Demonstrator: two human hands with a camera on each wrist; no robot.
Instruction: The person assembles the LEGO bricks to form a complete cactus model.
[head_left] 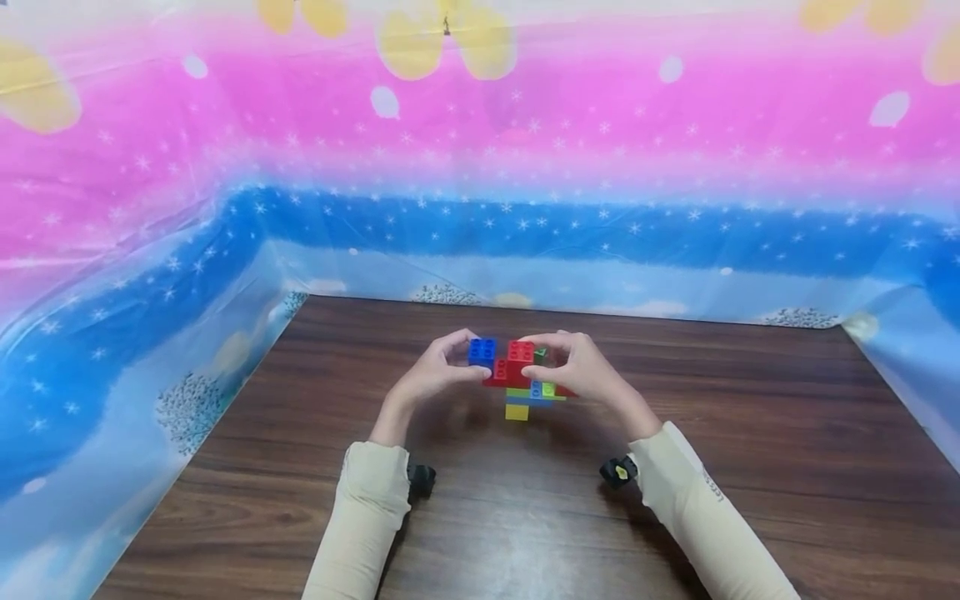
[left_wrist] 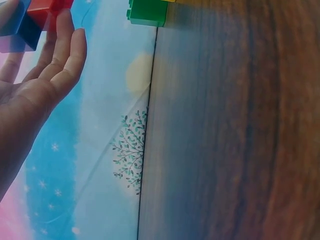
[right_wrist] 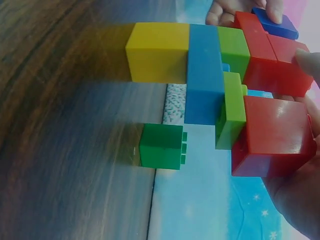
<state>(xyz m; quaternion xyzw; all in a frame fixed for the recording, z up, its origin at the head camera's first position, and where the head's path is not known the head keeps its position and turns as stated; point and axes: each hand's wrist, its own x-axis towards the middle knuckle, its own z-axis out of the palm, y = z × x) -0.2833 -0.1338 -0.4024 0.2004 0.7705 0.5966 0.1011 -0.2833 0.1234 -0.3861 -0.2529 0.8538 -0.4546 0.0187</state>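
A joined stack of toy building bricks is between my two hands, its yellow brick point(head_left: 517, 412) at the bottom. Above that come a long light-blue brick point(right_wrist: 205, 75), lime-green bricks point(right_wrist: 234, 47) and red bricks point(right_wrist: 275, 130). My left hand point(head_left: 427, 373) pinches the dark-blue brick point(head_left: 482, 352) on the stack's left end between thumb and fingers. On the other side, my right hand point(head_left: 588, 372) grips the red brick point(head_left: 521, 353) on top. Whether the yellow brick touches the table cannot be told.
A separate green brick point(right_wrist: 161, 146) stands on the wooden table point(head_left: 262, 500) behind the stack, studs up. A patterned pink and blue cloth point(head_left: 480, 225) hangs along the table's back and sides. Black wrist devices point(head_left: 618, 472) sit at the sleeve cuffs.
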